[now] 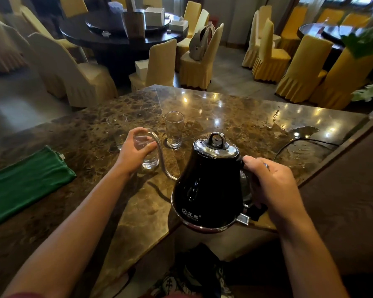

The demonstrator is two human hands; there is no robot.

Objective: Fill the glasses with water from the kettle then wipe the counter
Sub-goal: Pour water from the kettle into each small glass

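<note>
My right hand grips the handle of the kettle, near the worktop's front edge. My left hand holds one glass under the spout. I should tip slowly and keep the spout inside the rim. Two other glasses stand behind it.

Tilted black kettle, 3 clear glasses (1 gripped), green cloth

A restaurant banquet hall.
Round dark wooden dining tables ringed by yellow cloth-covered chairs, viewed across a polished brown marble desk.
</note>
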